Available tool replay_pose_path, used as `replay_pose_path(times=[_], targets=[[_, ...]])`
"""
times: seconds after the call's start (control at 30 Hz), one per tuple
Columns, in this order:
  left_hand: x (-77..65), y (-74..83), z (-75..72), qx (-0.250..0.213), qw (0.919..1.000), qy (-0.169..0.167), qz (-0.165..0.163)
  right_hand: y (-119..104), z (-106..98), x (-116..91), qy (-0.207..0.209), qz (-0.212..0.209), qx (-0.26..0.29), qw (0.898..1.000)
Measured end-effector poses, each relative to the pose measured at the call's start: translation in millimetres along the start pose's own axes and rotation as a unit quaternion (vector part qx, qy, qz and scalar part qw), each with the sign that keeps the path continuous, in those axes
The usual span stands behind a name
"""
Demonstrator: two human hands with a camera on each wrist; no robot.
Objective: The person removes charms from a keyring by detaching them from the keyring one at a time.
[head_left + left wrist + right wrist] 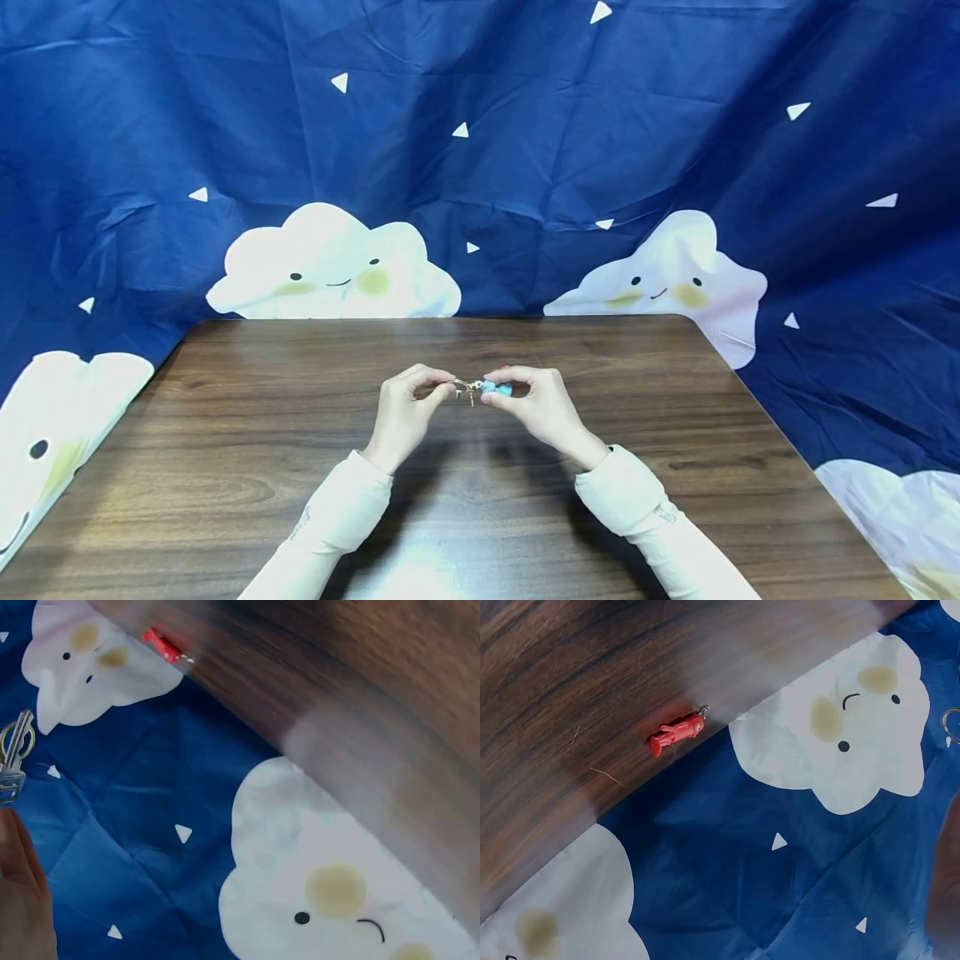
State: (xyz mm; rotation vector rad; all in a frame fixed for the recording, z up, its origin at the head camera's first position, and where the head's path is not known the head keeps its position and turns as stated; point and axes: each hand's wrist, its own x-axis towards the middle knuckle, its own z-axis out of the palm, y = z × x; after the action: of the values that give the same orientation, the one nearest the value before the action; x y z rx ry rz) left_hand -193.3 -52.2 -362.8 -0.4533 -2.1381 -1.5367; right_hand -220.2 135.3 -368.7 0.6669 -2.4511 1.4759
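Above the middle of the brown wooden table (225,467), both hands meet around a small keyring. My left hand (444,388) pinches the gold ring (461,385), from which a small key (470,397) hangs. My right hand (492,392) pinches a light blue charm (501,389) at the ring's other side. The left wrist view catches the ring and key (13,754) at its left edge, above part of the hand (22,900). A small red toy figure (676,733) lies on the table near its far edge, also seen as the red figure (163,645) in the left wrist view.
A dark blue cloth (525,142) printed with white smiling clouds hangs behind the table and drapes down both sides. Cream sleeves (337,517) cover both forearms. The table's right edge (757,400) runs close to the cloth.
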Motion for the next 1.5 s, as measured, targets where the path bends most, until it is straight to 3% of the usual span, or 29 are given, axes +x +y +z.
replay_pose_path(times=[0.27, 0.5, 0.67, 1.13, 1.4, 1.5], targets=[[1.5, -8.5, 1.3, -0.071, 0.9947, 0.003, -0.075, -2, 0, 0, 0.001, 0.009, 0.024, 1.000], [2.9, -9.7, 1.0, -0.139, 0.9830, 0.009, -0.120, -35, -4, -4, -0.003, 0.024, 0.023, 0.999], [3.0, -7.6, 1.6, -0.168, 0.9773, 0.018, -0.128, -34, -4, -4, -0.004, 0.027, 0.034, 0.999], [3.9, -8.6, 5.0, -0.192, 0.9690, 0.046, -0.149, -37, -5, -4, 0.001, 0.021, 0.037, 0.999], [4.2, -30.7, 13.1, -0.203, 0.9663, 0.053, -0.149, -35, -6, -4, 0.003, 0.011, 0.033, 0.999], [4.1, -32.0, 15.0, -0.203, 0.9663, 0.060, -0.147, -34, -6, -4, 0.002, 0.007, 0.044, 0.999]])
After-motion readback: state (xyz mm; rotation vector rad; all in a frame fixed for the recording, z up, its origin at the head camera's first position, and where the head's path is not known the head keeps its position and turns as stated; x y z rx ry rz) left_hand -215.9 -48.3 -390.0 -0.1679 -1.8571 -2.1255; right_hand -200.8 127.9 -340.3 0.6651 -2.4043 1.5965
